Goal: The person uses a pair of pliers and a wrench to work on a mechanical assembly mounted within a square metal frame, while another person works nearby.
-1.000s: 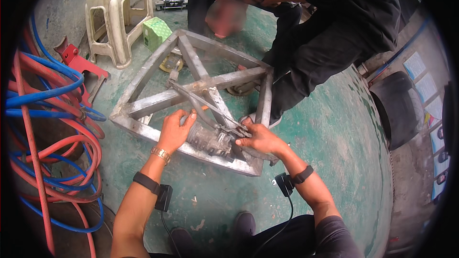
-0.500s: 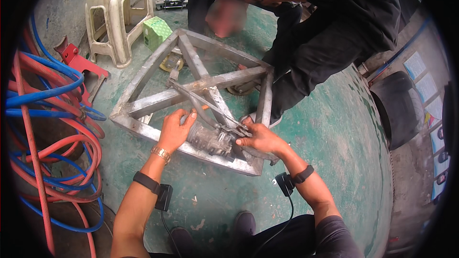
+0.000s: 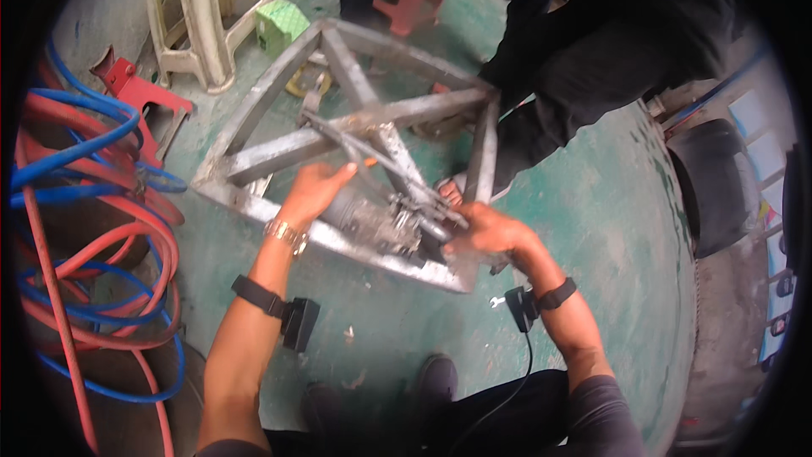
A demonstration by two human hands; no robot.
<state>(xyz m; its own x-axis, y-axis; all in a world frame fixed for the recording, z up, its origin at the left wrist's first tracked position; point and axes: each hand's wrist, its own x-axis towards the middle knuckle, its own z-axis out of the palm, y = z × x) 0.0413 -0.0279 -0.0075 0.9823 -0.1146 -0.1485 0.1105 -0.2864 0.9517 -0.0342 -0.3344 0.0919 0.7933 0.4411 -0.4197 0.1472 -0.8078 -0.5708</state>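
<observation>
— Head view, from my hands outward: my right hand (image 3: 484,237) is wrapped around the near end of a long grey metal rod (image 3: 372,161), fingers curled tight on it. My left hand (image 3: 315,193) lies flat, fingers spread, on top of the grimy metal mechanism (image 3: 372,222), pressing rather than gripping.

— Which way does the rod run from your grip?

— Up and to my left, slanting away from me across the frame. Its far end sits near the middle bars, so the long axis crosses in front of my left hand. That hand is the nearer one to the rod's middle.

— And the mechanism?

— Between my two hands, resting on the near rail of the welded metal frame (image 3: 254,114) on the green floor (image 3: 592,203).

— What crowds the space?

— The frame's crossbars lie just under the rod. Another person in dark clothes (image 3: 609,51) crouches at the far right corner, a foot close to the frame. Red and blue hoses (image 3: 85,228) coil to my left, well apart, with a cream plastic stool (image 3: 203,8) beyond.
</observation>
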